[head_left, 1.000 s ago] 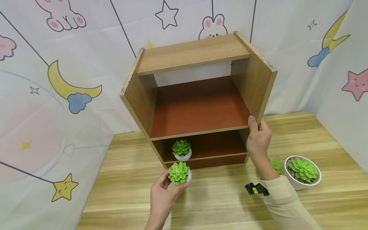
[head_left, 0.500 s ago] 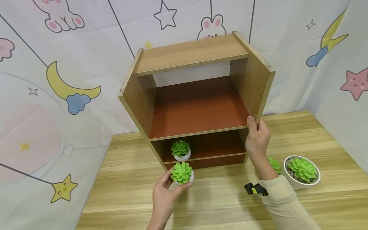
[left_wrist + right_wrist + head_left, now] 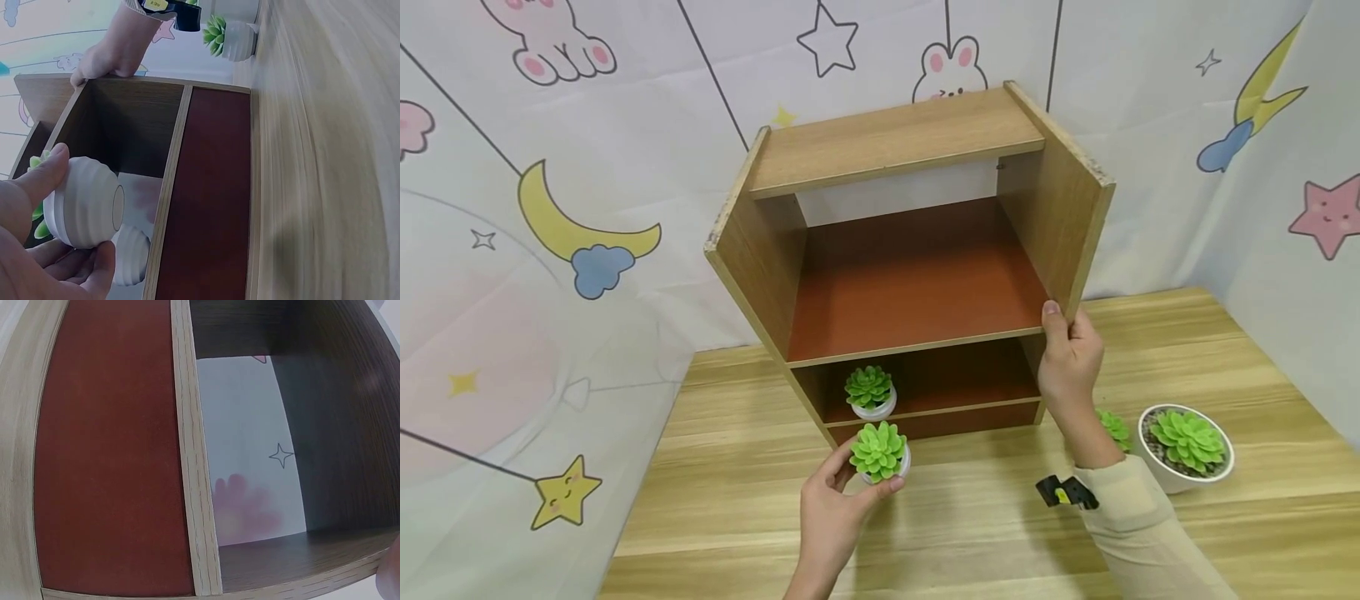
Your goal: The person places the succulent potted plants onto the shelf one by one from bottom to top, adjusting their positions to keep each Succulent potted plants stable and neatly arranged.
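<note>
My left hand [image 3: 833,512] holds a small potted succulent [image 3: 878,451] by its white ribbed pot, thumb on one side and fingers on the other. It hovers in front of the wooden shelf unit [image 3: 917,279]. Another succulent [image 3: 870,388] in a white pot stands at the left of the lower compartment, just behind the held one. In the left wrist view, the held pot [image 3: 87,203] partly covers the second pot [image 3: 131,255]. My right hand [image 3: 1070,367] grips the unit's right side panel, thumb at the front edge of the middle shelf; only a sliver shows in the right wrist view.
A larger white bowl pot [image 3: 1186,450] with a succulent stands on the wooden table [image 3: 737,517] at the right. Another green succulent [image 3: 1115,428] is partly hidden behind my right forearm. A printed cloth [image 3: 685,108] hangs behind the unit and at both sides.
My left hand has moved slightly right with the held succulent. My right hand keeps its grip on the side panel, and the shelf unit stays put apart from a small view shift.
</note>
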Tool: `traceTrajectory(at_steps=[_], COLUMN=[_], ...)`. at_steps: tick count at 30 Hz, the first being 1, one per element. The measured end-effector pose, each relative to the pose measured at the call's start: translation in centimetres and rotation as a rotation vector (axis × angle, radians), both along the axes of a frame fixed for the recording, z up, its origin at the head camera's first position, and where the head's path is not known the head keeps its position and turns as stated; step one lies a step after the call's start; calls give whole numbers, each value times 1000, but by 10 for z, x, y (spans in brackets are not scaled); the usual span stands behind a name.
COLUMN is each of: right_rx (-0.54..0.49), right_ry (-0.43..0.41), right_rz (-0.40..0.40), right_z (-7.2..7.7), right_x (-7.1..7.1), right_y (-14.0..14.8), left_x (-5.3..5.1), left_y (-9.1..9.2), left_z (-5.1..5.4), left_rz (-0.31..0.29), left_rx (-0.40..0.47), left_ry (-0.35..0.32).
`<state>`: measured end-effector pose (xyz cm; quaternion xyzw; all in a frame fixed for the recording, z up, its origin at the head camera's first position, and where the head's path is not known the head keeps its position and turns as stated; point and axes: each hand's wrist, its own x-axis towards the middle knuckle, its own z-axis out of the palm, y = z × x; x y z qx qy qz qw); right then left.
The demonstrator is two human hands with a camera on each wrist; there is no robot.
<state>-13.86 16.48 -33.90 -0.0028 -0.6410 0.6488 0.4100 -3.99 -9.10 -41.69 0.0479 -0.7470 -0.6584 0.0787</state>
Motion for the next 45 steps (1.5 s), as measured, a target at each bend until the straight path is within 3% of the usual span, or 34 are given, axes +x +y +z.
traceTrajectory(at_steps=[5, 13, 19, 23, 29, 34, 39, 45], right_rx=[1, -9, -4, -7, -1, 8, 11, 15], right_ry=[3, 3, 9, -1, -5, -16, 1, 3], right_rz=[-1, 2, 7, 6, 3, -18, -6, -3], right_z=[-1, -29, -34, -29, -6, -15, -1, -1], right_x=[-1, -21, -23, -20, -4, -11, 0, -1], right_y=[0, 13, 16, 14, 3, 7, 1, 1], left_x=[0, 1, -1, -1, 0, -2, -3, -4], left_y=[1, 3, 6, 8, 10, 12, 13, 16], left_z=[0, -3, -4, -5, -7, -7, -8, -7], left_rz=[-11, -3, -11, -23, -23, -31, -35, -30], left_rx=[7, 40, 22, 23, 38, 32, 17, 38], left_ry=[16, 3, 18, 12, 11, 19, 41, 50])
